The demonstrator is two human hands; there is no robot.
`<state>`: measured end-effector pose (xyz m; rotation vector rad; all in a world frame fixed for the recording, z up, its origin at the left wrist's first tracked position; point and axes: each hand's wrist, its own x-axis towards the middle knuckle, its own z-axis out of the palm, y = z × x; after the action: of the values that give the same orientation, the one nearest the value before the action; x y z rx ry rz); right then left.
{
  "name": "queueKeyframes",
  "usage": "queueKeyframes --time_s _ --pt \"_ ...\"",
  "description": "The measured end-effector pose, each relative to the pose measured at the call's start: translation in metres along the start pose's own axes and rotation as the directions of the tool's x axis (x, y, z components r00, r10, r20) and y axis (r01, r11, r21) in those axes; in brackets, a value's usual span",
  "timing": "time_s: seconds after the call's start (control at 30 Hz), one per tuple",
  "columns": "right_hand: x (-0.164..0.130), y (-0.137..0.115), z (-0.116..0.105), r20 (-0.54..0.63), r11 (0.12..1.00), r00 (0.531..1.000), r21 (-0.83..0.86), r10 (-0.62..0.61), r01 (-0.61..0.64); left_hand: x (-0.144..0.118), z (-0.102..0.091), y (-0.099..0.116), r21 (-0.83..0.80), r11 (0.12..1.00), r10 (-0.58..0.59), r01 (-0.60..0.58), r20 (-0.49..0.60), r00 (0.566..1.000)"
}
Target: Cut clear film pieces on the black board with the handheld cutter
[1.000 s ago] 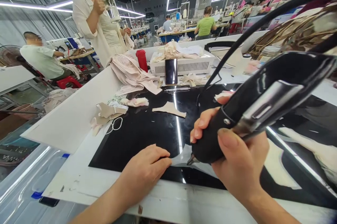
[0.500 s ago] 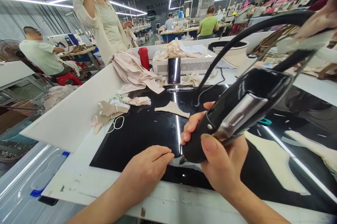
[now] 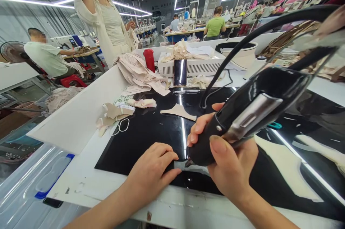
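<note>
The desk [image 3: 81,121] ran white and long, with a glossy black sheet [image 3: 151,132] laid over its middle, mirror-smooth and catching the ceiling strips. Across that sheet the right hand [image 3: 229,164] had its grip wrapped fully around a black handheld tool [image 3: 242,114], thumb pressed on top beside a silvery metal plate, fingers curled under; the tool was fat, rounded, shiny plastic with a thick black cable [image 3: 242,46] arching off its back. Its narrow tip pointed down at a thin pale fabric piece [image 3: 188,166] lying flat on the black sheet, right below the grip. The left hand [image 3: 153,168] lay palm down, fingers spread and holding nothing, fingertips resting at the edge of that same piece, just beside the tool's tip. Farther back sat a white ribbed box [image 3: 194,66], a dark phone [image 3: 180,72] propped upright against it, a red bottle [image 3: 149,59], and soft beige fabric scraps [image 3: 113,114]. No writing was legible.
</note>
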<state>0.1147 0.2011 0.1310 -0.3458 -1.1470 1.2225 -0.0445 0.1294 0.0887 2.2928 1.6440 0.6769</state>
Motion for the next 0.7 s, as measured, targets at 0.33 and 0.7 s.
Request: queueKeyframes --time_s 0.33,0.7 --pt "-0.0009 0.0028 -0.0006 0.024 1.000 1.000 0.017 -0.009 0.009 0.0017 0.0009 -0.0011 -0.054 0.998 -0.025 0.023 -0.031 0.999" --pt "-0.0020 0.0036 0.0013 0.014 0.999 1.000 -0.028 -0.023 0.024 -0.0035 0.0057 -0.0021 -0.078 0.991 -0.113 0.107 -0.080 0.990"
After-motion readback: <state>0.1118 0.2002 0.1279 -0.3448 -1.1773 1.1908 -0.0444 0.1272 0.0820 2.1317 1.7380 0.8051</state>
